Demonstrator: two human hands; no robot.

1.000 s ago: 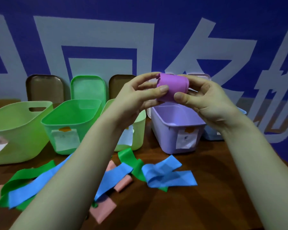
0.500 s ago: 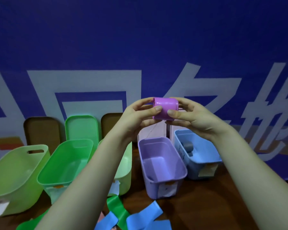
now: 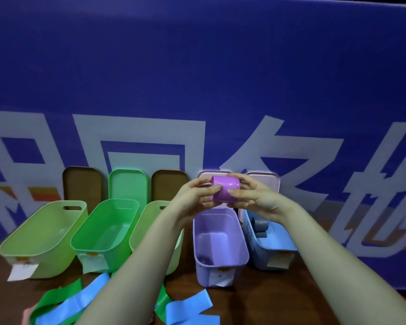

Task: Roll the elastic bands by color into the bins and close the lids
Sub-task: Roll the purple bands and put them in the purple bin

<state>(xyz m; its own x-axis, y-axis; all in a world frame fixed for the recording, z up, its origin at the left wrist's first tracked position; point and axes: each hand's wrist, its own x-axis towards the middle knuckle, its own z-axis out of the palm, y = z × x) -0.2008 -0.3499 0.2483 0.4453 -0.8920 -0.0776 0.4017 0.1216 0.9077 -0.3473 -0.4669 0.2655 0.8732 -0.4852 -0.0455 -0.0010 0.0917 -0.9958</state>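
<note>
A rolled purple elastic band [image 3: 224, 191] is pinched between my left hand [image 3: 193, 201] and my right hand [image 3: 253, 195], held above the far end of the open purple bin [image 3: 243, 245]. Right of it stands the blue bin [image 3: 279, 250] with grey-blue rolls inside. To the left stand a pale green bin [image 3: 171, 256], a bright green bin [image 3: 85, 238] and a yellow-green bin [image 3: 14, 245], all open. Loose blue bands [image 3: 192, 308] and green bands [image 3: 56, 299] lie on the table in front.
Lids lean against the blue banner behind the bins: two brown lids [image 3: 81, 186], a green lid [image 3: 127, 187] and pale pink lids [image 3: 267, 181]. A pink band [image 3: 26, 317] shows at the lower left. The dark wooden table [image 3: 279, 299] stretches to the right front.
The view has tilted up and back, so the bins sit lower and farther. Both hands still hold the purple roll, now over the purple bin's far end.
</note>
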